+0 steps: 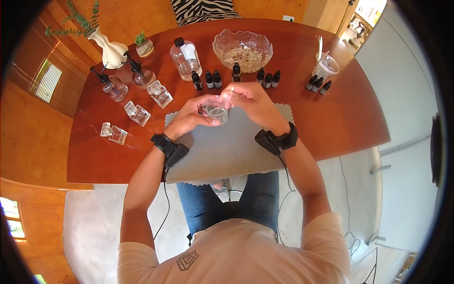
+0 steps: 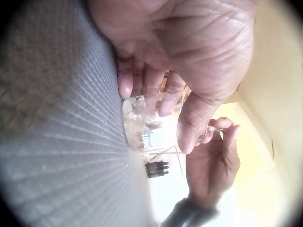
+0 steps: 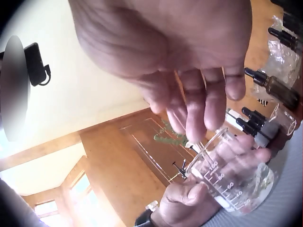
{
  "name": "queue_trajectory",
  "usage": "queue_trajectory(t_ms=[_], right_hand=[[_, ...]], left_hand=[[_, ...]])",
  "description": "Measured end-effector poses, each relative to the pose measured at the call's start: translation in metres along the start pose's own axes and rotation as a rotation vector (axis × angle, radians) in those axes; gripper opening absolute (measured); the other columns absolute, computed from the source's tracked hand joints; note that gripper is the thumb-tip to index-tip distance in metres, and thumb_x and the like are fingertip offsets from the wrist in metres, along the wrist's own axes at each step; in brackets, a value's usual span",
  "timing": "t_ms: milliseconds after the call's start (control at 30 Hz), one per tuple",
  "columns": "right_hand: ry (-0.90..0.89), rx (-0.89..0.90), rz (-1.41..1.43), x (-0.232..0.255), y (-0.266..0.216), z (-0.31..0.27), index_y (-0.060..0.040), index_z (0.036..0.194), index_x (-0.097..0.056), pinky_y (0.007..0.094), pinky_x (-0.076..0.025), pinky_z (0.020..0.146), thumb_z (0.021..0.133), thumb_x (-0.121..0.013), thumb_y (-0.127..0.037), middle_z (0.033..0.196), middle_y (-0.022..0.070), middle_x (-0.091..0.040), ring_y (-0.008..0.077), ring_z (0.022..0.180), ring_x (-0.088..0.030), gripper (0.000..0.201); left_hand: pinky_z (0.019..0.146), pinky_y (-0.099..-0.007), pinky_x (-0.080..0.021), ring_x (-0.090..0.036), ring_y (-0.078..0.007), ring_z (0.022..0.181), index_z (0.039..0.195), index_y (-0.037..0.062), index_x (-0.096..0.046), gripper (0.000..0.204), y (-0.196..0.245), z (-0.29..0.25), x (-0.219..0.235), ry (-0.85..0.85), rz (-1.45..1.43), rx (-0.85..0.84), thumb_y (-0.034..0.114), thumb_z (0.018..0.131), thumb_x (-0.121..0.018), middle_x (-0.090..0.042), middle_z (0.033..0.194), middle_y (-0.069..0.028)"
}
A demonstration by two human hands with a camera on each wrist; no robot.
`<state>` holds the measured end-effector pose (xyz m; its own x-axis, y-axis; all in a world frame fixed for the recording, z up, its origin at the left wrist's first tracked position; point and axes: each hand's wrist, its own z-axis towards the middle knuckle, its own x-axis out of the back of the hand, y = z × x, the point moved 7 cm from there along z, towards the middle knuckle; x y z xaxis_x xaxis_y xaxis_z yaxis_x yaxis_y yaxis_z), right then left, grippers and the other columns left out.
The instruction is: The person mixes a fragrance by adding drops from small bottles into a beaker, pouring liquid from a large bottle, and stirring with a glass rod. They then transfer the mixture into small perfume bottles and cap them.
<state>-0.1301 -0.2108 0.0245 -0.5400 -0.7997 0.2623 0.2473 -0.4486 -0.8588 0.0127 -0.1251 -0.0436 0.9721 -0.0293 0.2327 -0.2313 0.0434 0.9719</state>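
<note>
The person here has on a pale short-sleeved T-shirt (image 1: pixel 265 255) with a dark angular emblem (image 1: pixel 187 260), blue denim jeans (image 1: pixel 197 201), and black wrist straps (image 1: pixel 162 141) bearing boxy black units (image 1: pixel 178 154) with thin black cables (image 1: pixel 168 204).

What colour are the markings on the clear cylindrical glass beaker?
White markings on the beaker, clearest in the right wrist view.

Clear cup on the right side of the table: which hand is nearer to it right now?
Right. The right hand is at the mouth of the beaker, left of the clear cup; the left hand grips the beaker's side, farther left.
</note>
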Motion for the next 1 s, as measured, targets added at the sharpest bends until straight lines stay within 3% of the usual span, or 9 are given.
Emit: queue_trajectory(t_ms=[67,267,367,467,567,667,767,867,1000], right_hand=[[0.131,0.058,-0.132,0.008,-0.004,0.0,0.0044,0.089,-0.063,0.0346,-0.043,0.058,0.097,-0.063,-0.013,0.069,0.0127,-0.057,0.0169,0.062,-0.052,0.019],[0.095,0.092,-0.164,0.001,-0.006,0.0,0.0041,0.088,-0.062,0.0334,-0.042,0.057,0.097,-0.065,-0.014,0.071,0.0125,-0.056,0.0176,0.061,-0.049,0.021],[0.071,-0.046,-0.003,0.0,-0.002,-0.001,0.0044,0.089,-0.063,0.032,-0.042,0.057,0.097,-0.066,-0.016,0.071,0.0111,-0.057,0.0148,0.061,-0.05,0.022],[0.153,0.09,-0.178,0.003,-0.012,0.001,0.0047,0.09,-0.065,0.0306,-0.041,0.056,0.097,-0.068,-0.019,0.07,0.0087,-0.057,0.0109,0.063,-0.049,0.025],[-0.054,-0.077,0.084,-0.009,0.005,0.0,0.0056,0.091,-0.065,0.0302,-0.04,0.055,0.097,-0.068,-0.019,0.07,0.0071,-0.057,0.0091,0.064,-0.048,0.025],[0.117,0.039,-0.039,-0.003,-0.008,0.0,0.0061,0.092,-0.066,0.0301,-0.04,0.056,0.097,-0.068,-0.018,0.07,0.0075,-0.056,0.0091,0.064,-0.048,0.024],[0.142,0.055,-0.157,0.001,-0.01,0.001,0.0061,0.091,-0.066,0.0304,-0.041,0.056,0.096,-0.069,-0.017,0.07,0.0085,-0.057,0.0101,0.064,-0.05,0.023],[-0.003,-0.047,0.153,-0.008,-0.001,0.0,0.0054,0.089,-0.066,0.0304,-0.041,0.056,0.096,-0.069,-0.016,0.07,0.0094,-0.057,0.0116,0.062,-0.051,0.023],[0.214,0.116,-0.187,0.002,-0.019,0.0,0.0053,0.086,-0.066,0.0318,-0.04,0.055,0.096,-0.069,-0.017,0.071,0.0106,-0.059,0.0137,0.061,-0.052,0.024]], left_hand=[[0.088,-0.0278,-0.045,-0.06,-0.0111,0.111,0.136,0.0069,-0.061,0.064,0.003,0.001,-0.001,-0.005,-0.013,-0.025,0.015,0.078,-0.086,-0.069,0.125,-0.0016],[0.09,-0.0284,-0.045,-0.06,-0.0112,0.11,0.135,0.0074,-0.062,0.063,0.002,0.001,-0.001,-0.012,-0.03,-0.009,0.014,0.077,-0.086,-0.069,0.125,-0.0013],[0.091,-0.0284,-0.045,-0.06,-0.0113,0.11,0.135,0.0074,-0.062,0.063,0.005,0.0,-0.002,-0.009,-0.04,-0.008,0.014,0.078,-0.086,-0.069,0.125,-0.0016],[0.092,-0.0282,-0.045,-0.06,-0.0115,0.11,0.135,0.0073,-0.061,0.063,0.002,0.001,-0.001,-0.006,-0.04,-0.011,0.014,0.078,-0.086,-0.069,0.126,-0.0019],[0.093,-0.0278,-0.045,-0.06,-0.0116,0.11,0.135,0.007,-0.061,0.063,0.001,0.001,-0.001,-0.018,-0.031,-0.016,0.015,0.078,-0.087,-0.069,0.126,-0.0021],[0.093,-0.0279,-0.046,-0.06,-0.0116,0.11,0.135,0.0066,-0.061,0.063,0.004,0.001,-0.002,-0.015,-0.048,-0.018,0.015,0.078,-0.086,-0.069,0.125,-0.0023],[0.094,-0.0284,-0.046,-0.06,-0.0118,0.111,0.135,0.0061,-0.061,0.062,0.007,0.0,-0.004,-0.018,-0.056,-0.007,0.015,0.079,-0.086,-0.069,0.124,-0.0026],[0.095,-0.0288,-0.046,-0.06,-0.0121,0.111,0.135,0.0062,-0.061,0.062,0.003,0.0,-0.001,-0.023,-0.018,-0.001,0.013,0.079,-0.085,-0.069,0.123,-0.0027],[0.095,-0.0287,-0.046,-0.06,-0.0123,0.112,0.135,0.0063,-0.061,0.06,0.005,0.001,-0.003,-0.013,-0.058,-0.051,0.012,0.079,-0.085,-0.069,0.122,-0.0024]])
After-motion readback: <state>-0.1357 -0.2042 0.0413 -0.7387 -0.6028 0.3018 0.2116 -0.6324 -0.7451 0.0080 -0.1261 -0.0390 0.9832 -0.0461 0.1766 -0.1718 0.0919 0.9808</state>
